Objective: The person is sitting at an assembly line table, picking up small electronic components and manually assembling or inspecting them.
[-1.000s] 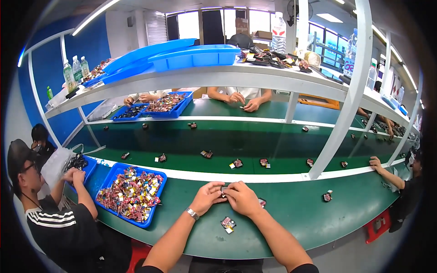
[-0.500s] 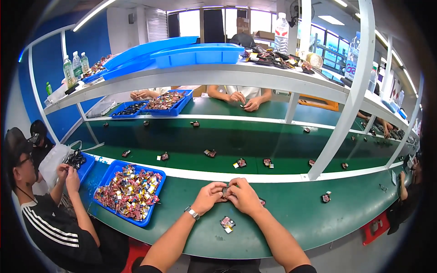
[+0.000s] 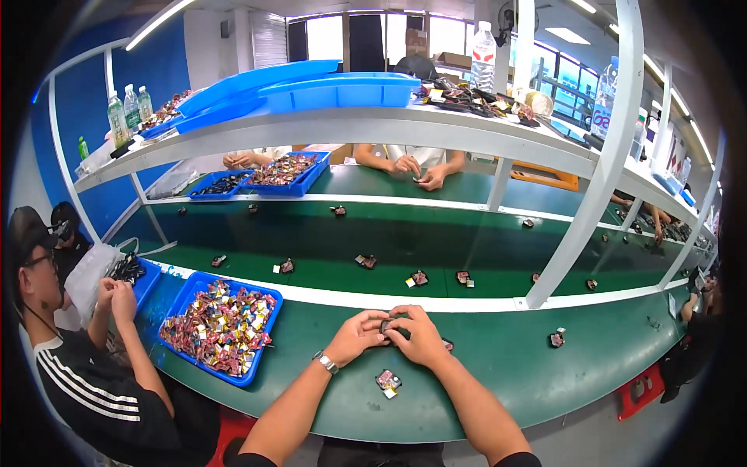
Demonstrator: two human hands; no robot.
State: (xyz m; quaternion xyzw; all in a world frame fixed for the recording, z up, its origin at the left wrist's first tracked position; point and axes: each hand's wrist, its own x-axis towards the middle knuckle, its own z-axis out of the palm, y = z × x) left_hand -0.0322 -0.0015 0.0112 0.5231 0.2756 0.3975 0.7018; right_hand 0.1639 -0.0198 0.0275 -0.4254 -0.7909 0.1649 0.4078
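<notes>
Above the green table, both of my hands are closed together around a small dark part (image 3: pixel 385 326), mostly covered by fingers. My left hand (image 3: pixel 358 339), with a metal watch at its wrist, grips it from the left. The thumb and fingers of my right hand (image 3: pixel 418 336) pinch it from the other side. Nearer to me lies a small reddish circuit board (image 3: pixel 387 380) with a dark edge and a white-and-yellow tab. A second board (image 3: pixel 448 345) shows partly behind my right hand.
Left of my hands stands a blue tray (image 3: pixel 274 307) heaped with small boards. Beyond a white rail, a green conveyor (image 3: pixel 327 233) carries scattered boards. Another board (image 3: pixel 556 340) lies to the right. A white shelf (image 3: pixel 350 124) spans overhead. A co-worker (image 3: pixel 85 373) sits at left; others work across and right.
Boards on the conveyor have shifted slightly to the right. My right fingers have moved a little on the dark part; my left hand barely differs.
</notes>
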